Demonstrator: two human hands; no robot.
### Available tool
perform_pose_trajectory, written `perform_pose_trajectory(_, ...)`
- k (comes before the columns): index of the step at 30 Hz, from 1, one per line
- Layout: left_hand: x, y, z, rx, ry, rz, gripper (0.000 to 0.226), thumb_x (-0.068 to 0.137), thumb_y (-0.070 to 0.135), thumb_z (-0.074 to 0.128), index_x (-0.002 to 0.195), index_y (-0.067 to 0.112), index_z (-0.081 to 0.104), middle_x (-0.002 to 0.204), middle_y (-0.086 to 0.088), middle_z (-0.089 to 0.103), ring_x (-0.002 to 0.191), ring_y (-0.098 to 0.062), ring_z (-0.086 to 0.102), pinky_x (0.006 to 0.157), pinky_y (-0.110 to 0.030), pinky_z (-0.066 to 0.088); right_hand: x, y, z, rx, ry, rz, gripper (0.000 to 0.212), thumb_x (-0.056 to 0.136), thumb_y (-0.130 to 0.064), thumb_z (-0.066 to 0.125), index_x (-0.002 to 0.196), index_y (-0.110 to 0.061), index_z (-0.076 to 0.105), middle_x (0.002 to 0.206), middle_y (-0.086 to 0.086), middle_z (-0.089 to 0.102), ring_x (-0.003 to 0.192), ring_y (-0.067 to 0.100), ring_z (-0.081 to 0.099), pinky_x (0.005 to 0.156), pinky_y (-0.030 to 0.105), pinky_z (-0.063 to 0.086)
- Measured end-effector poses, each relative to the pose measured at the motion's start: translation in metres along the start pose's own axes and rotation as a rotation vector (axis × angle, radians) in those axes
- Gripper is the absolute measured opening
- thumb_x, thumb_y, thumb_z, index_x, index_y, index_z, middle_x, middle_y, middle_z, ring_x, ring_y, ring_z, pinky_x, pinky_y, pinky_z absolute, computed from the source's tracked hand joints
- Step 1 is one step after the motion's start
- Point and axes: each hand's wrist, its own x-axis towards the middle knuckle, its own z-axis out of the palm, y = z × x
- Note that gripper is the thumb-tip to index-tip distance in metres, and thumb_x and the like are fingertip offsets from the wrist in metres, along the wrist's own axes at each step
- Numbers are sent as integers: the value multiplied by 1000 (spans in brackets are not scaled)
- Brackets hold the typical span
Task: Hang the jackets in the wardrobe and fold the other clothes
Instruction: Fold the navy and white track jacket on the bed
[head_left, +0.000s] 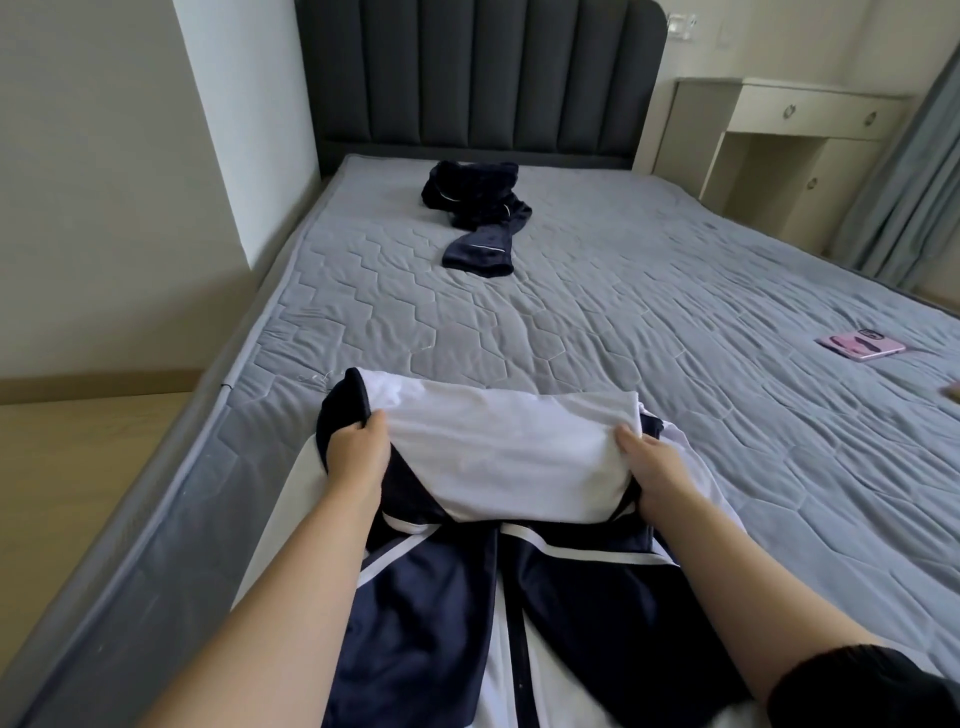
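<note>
Placement: the navy-and-white striped garment (436, 623) lies flat at the near end of the grey quilted bed (649, 291), close to the left edge. Its lower part runs toward the camera and out of the bottom of the view. A white fabric section (498, 441) is turned over on top of the navy cloth and forms a broad band across the garment.

Left hand (358, 449): grasps the left edge of the white fabric section, with fingers curled over the cloth where it meets a navy fold.

Right hand (657, 473): grasps the right edge of the same section. The thumb lies on top; the other fingers are hidden beneath the cloth.

Both forearms extend over the navy part. A black sleeve (852, 686) covers the right arm at the lower right corner.

Second item: a crumpled dark navy garment with thin white piping (478, 213) lies well apart, near the head of the bed. One limb of it stretches toward the camera. Its type cannot be determined.

Surroundings:
- A dark grey padded headboard (483, 73) stands behind the bed.
- A flat pink phone (860, 347) lies on the right side of the bed.
- A cream drawer unit (789, 135) stands at the right wall, beside a grey curtain (914, 171).
- Light wooden floor (78, 467) shows to the left.
</note>
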Motion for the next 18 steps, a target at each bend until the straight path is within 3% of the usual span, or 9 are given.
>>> perform_pose_trajectory(2, 7, 1, -7, -206, -9, -145, 37, 95, 24, 47, 121, 0, 55, 110, -16, 60, 100, -33, 57, 88, -39, 47, 4, 1, 1, 0, 57, -13, 19, 92, -22, 56, 77, -12, 62, 74, 3, 60, 72, 23, 57, 71, 32, 46)
perform_pose_trajectory(3, 10, 1, -12, -282, -26, -197, 35, 96, 22, 43, 122, 1, 54, 102, -14, 61, 91, -31, 59, 80, -38, 49, 6, 4, 0, -4, 77, -16, 17, 91, -20, 56, 78, -9, 62, 74, 3, 59, 75, 24, 57, 73, 33, 45)
perform_pose_trajectory(5, 17, 1, -22, -324, -64, -198, 34, 96, 22, 40, 115, 2, 58, 84, -11, 62, 73, -26, 60, 65, -34, 49, 6, 4, -2, -2, 89, -30, 5, 85, -14, 60, 81, -10, 60, 75, 6, 60, 74, 26, 58, 69, 34, 46)
perform_pose_trajectory(7, 24, 6, -25, -207, -59, -90, 32, 90, 36, 49, 96, 8, 63, 81, -10, 64, 70, -25, 63, 57, -30, 50, 5, 0, -3, -15, 56, -76, 18, 74, -20, 65, 90, -14, 63, 82, 10, 67, 74, 30, 65, 65, 33, 50)
perform_pose_trajectory(10, 31, 20, -15, 35, 21, 46, 42, 75, 54, 59, 73, 11, 57, 81, -9, 61, 85, -31, 64, 76, -41, 56, 12, -13, 1, 29, 40, -53, 35, 79, -31, 64, 110, -15, 67, 87, 2, 68, 77, 20, 67, 73, 31, 52)
perform_pose_trajectory(12, 34, 27, -5, 174, 77, 68, 43, 80, 47, 60, 84, 5, 57, 76, -5, 53, 87, -31, 58, 85, -37, 50, 17, -24, 10, 37, 54, -3, 37, 89, -29, 57, 121, -9, 60, 90, -10, 56, 89, 8, 59, 73, 21, 50)
perform_pose_trajectory(13, 38, 28, 0, 191, 69, 44, 42, 84, 42, 58, 96, 2, 58, 77, -4, 52, 86, -29, 54, 84, -34, 46, 19, -30, 14, -4, 81, 15, 35, 91, -31, 56, 116, -7, 61, 92, -9, 56, 93, 9, 57, 71, 17, 48)
perform_pose_trajectory(15, 48, 28, 5, 104, 18, -74, 45, 92, 39, 50, 114, 0, 54, 93, -8, 56, 91, -27, 52, 88, -36, 44, 27, -36, 15, -87, 164, 9, 24, 89, -32, 58, 98, -10, 61, 84, 2, 58, 86, 19, 60, 76, 24, 46)
perform_pose_trajectory(18, 58, 25, 1, 121, 38, -157, 51, 97, 40, 43, 125, -2, 50, 113, -17, 57, 102, -32, 56, 88, -36, 44, 36, -32, 15, -138, 253, -61, 26, 88, -30, 55, 78, -6, 55, 63, 5, 47, 57, 19, 44, 56, 25, 38)
